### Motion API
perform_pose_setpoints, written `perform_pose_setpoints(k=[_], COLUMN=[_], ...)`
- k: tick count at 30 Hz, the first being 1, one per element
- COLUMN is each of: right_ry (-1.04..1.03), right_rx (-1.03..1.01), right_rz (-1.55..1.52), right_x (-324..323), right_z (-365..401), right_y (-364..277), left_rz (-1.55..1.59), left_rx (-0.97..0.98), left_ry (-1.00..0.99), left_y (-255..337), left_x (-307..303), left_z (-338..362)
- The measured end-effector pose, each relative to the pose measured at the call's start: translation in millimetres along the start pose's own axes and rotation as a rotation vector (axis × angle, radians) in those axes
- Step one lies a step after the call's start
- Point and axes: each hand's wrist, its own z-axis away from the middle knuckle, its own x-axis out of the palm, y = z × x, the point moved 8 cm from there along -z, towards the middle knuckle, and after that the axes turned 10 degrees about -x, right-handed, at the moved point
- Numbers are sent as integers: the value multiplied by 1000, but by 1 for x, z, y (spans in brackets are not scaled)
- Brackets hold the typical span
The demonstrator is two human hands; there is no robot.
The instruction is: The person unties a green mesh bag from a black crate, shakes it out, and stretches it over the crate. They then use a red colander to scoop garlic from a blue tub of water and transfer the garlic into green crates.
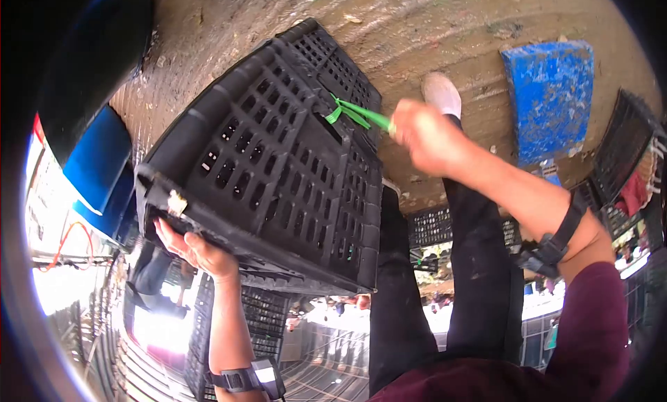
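Observation:
A black plastic crate (278, 152) with slotted sides is tilted in front of me. My left hand (198, 252) grips its lower left corner, the fingers partly hidden at the edge. A pale scrap (176, 203) clings to the crate just above that hand. From an opening in the slotted side comes a bright green strap (372, 117), looped or knotted where it meets the crate. My right hand (424, 138) is closed in a fist around the strap's other end, which stretches taut between hand and crate. The right hand looks slightly blurred.
Wet, dirty ground (417, 27) spreads around my legs. To the right lies a mud-spattered blue plastic piece (551, 100), with a black crate (625, 148) beyond it. More black crates (260, 318) stand behind me. A blue container (101, 162) is at the left.

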Motion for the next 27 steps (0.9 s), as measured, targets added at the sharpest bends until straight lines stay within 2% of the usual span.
perform_pose_setpoints(k=[1,2,4,6,8,9,10,11,12,13,15,16,19,21,22,24,27], right_ry=[206,324,393,598,747,811,820,583,740,905,685,807,814,607,580,627,659], right_rx=[72,-9,152,94,191,292,490,251,632,751,608,621,616,464,585,740,817], right_rz=[-161,-327,-406,-1224,-1508,-1491,-1311,-1694,-1440,-1368,-1357,-1344,-1179,-1007,-1062,-945,-892], right_x=[-26,-34,-40,-7,17,30,36,60,74,71,57,41,11,-1,1,-18,-66], right_z=[-14,-28,-62,-103,-116,-104,-64,-44,8,38,69,75,71,78,97,147,218], right_y=[3,19,26,53,79,97,95,107,103,85,58,45,7,-36,-46,-71,-89], left_rz=[23,-5,29,17,2,4,7,4,22,16,4,12,11,15,15,2,3], left_rx=[-39,-30,-31,-34,-46,-40,-36,-46,-55,-40,-35,-52,-52,-69,-75,-98,-61], left_ry=[-6,-7,-6,0,-9,-13,-22,-19,-12,-8,-18,-3,32,44,44,53,103], left_y=[3,8,11,12,8,10,12,10,8,8,10,13,11,11,11,11,13], left_x=[0,0,0,-1,1,2,1,2,3,3,0,1,0,-1,-1,-2,-5], left_z=[0,-1,-2,-3,-1,-2,-2,-1,-2,-2,-1,-3,-2,-5,-4,-3,-6])
